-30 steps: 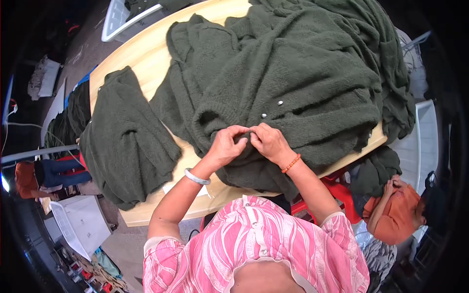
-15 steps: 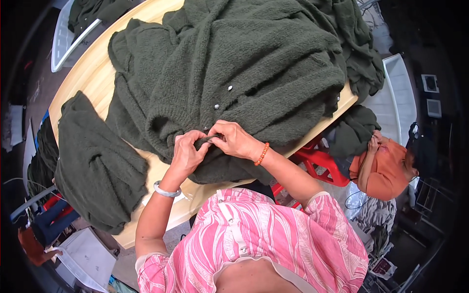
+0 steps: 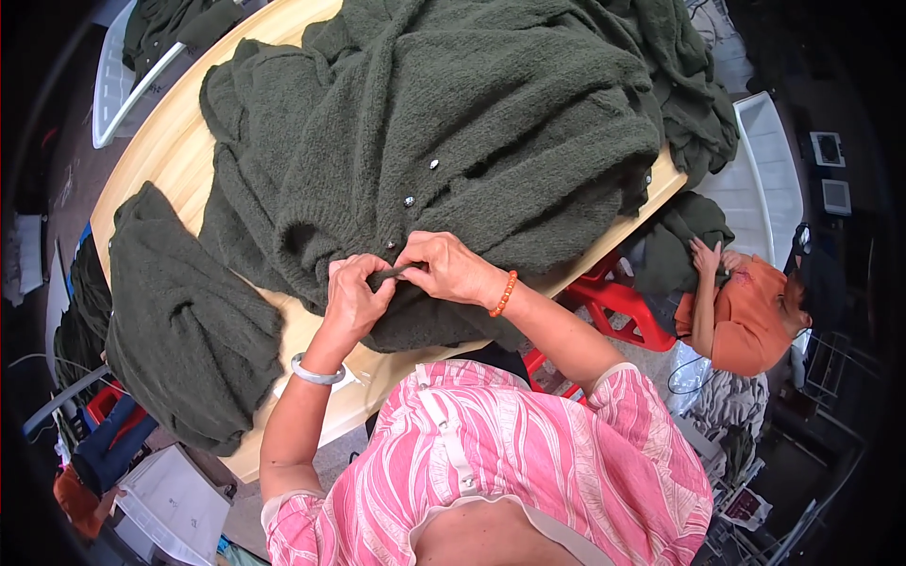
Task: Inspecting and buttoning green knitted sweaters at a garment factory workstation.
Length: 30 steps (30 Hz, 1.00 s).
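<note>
A dark green knit cardigan [image 3: 491, 123] lies heaped over the table, with a row of shiny buttons [image 3: 409, 201] along its front band. At its near edge my left hand [image 3: 357, 291] pinches the knit between thumb and fingers. Close beside it my right hand [image 3: 442, 269] is closed on the same edge, fingertips almost touching the left ones. A small fold of the band shows between the two hands. Whether a button lies under my fingertips is hidden.
Another green knit garment [image 3: 189, 321] lies at the left on the wooden table [image 3: 156, 156]. White bins [image 3: 769, 170] stand beyond the table edges. Right of me, a co-worker in orange [image 3: 746, 325] handles green knitwear near a red stool [image 3: 618, 311].
Both hands keep their pinch on the cardigan edge and have hardly shifted. The whole view has drifted slightly. The co-worker's hand at the right has moved on the green knitwear.
</note>
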Each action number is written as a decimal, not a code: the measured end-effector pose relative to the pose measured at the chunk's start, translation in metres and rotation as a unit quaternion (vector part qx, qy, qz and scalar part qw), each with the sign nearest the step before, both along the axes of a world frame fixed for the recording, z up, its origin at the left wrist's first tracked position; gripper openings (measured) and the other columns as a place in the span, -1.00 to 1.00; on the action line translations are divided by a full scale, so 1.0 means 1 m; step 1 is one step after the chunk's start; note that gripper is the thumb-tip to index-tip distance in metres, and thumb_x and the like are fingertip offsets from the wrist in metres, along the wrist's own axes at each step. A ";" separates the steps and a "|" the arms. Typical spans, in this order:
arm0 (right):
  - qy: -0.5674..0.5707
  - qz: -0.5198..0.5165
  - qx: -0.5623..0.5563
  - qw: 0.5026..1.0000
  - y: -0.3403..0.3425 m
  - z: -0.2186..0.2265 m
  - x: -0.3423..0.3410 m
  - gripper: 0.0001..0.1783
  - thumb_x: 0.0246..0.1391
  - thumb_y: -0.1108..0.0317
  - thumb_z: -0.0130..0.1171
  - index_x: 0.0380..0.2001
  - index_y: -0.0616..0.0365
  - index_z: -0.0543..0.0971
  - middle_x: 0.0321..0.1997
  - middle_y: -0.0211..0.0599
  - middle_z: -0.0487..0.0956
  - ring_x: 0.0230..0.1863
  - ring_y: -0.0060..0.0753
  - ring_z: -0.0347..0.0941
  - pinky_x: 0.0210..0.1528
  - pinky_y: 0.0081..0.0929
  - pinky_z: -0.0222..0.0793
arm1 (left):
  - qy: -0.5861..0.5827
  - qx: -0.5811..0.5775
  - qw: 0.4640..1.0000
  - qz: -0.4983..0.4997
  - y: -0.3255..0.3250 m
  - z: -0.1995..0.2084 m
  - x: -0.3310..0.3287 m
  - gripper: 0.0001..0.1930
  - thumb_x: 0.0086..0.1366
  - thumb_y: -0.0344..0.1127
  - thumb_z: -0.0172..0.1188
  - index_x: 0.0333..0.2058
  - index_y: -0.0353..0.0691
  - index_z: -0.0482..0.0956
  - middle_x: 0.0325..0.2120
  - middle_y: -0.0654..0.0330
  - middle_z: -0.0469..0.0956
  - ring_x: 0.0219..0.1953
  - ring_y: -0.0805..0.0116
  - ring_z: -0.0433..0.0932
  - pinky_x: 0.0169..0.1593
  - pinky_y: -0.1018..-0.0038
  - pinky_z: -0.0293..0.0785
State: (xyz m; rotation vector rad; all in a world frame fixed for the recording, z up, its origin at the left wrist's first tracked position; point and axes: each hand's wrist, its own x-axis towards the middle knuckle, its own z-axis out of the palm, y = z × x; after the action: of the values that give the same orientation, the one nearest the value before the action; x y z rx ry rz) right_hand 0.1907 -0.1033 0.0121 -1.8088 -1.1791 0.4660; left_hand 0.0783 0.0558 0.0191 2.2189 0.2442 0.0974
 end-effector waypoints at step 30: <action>-0.019 -0.075 -0.004 0.997 0.005 0.008 -0.013 -0.79 -0.06 0.48 0.14 -0.32 0.20 0.38 -0.31 -0.06 0.41 -0.27 0.10 0.45 -0.23 -0.11 0.42 | 0.175 -0.441 0.879 0.054 0.026 -0.001 0.036 -0.89 0.18 -0.42 0.28 -0.35 -0.31 0.57 -0.51 0.34 0.56 -0.51 0.64 0.41 -0.39 0.69 0.32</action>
State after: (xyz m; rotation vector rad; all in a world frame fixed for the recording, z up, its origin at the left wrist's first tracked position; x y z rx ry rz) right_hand 0.1772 -0.0984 0.0204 -1.9049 -1.0596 0.3517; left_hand 0.1139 0.0822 0.0184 1.2907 0.4976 -0.3070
